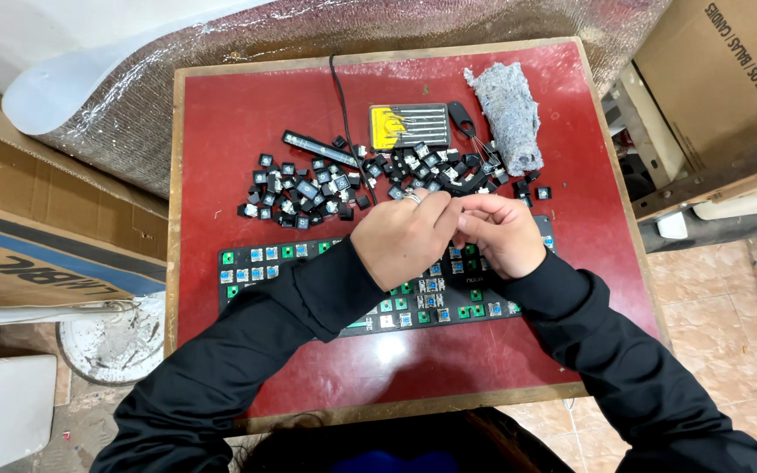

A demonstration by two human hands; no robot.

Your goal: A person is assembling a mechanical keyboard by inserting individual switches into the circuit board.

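Note:
My left hand (400, 238), with a ring on one finger, and my right hand (505, 232) meet fingertip to fingertip above a black keyboard (256, 263). Its keycaps are off, baring blue and green switches. Both hands pinch at the same spot; anything held there is hidden by the fingers. Several loose black keycaps (300, 193) lie in a heap just beyond the keyboard, with more keycaps (435, 166) to the right. A long black space bar (319, 149) lies at the heap's far edge.
The work sits on a red-topped table (221, 114). At its far side are a grey tool case with yellow inlay (409, 125), a black keycap puller (464, 118), a grey cloth (508, 114) and a black cable (343, 105). Cardboard boxes (37, 219) and a white bucket (116, 337) stand left.

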